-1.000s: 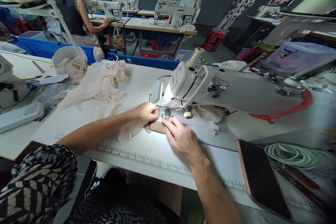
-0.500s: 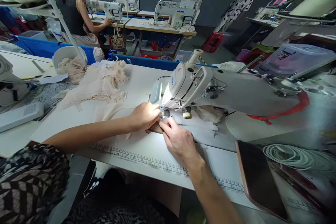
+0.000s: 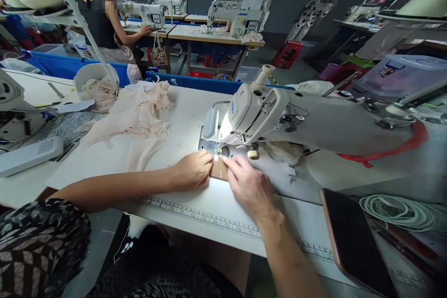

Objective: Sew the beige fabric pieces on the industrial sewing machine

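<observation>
My left hand (image 3: 194, 169) is closed just in front of the sewing machine's (image 3: 240, 116) needle area, its fingertips at the edge of a small white piece of fabric (image 3: 217, 158). From the other side, my right hand (image 3: 249, 184) pinches at the same piece with thumb and index finger. Most of the piece is hidden by the fingers. Below it, between both hands, shows a brown plate (image 3: 219, 170) in the machine bed. The presser foot (image 3: 220, 149) sits just beyond the fingertips, lit by the machine's lamp.
Thin beige fabric pieces (image 3: 139, 118) lie piled at the left. A phone (image 3: 356, 237) and a coil of pale cord (image 3: 394, 212) are at the right. A printed ruler (image 3: 195, 214) runs along the front edge. A co-worker (image 3: 104, 23) sits at another machine behind.
My hands have drawn slightly apart and towards me, uncovering the brown plate and a small white piece between them. The left hand has turned flatter and moved off the needle area.
</observation>
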### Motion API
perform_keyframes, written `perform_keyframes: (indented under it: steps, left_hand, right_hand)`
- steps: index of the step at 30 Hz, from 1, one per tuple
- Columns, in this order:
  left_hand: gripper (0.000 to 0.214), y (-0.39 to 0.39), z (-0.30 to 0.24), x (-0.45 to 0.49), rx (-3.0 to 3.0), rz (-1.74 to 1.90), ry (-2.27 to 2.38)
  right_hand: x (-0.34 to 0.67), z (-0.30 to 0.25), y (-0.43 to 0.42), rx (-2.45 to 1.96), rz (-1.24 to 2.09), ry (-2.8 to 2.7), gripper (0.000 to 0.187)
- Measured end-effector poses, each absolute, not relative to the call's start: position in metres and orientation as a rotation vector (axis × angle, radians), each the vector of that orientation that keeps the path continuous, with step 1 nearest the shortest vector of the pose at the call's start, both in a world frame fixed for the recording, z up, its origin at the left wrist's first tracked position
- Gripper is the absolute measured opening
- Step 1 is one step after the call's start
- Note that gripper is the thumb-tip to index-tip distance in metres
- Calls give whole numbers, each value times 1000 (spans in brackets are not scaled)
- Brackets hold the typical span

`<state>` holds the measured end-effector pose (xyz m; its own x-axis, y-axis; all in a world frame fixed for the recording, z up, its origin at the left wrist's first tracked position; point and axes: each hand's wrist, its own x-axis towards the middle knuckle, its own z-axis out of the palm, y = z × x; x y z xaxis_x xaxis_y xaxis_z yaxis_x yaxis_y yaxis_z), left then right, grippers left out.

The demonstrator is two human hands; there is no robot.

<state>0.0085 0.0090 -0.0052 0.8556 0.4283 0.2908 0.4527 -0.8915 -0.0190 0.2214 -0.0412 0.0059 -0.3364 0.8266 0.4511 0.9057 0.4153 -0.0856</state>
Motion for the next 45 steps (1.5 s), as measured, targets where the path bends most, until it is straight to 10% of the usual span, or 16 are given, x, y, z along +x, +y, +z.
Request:
perform_keyframes:
  steps: [45]
  left_hand:
    - [16, 32, -2, 25, -2941, -359, -801]
  right_hand:
    - [229, 5, -12, -1616, 322, -1669, 60]
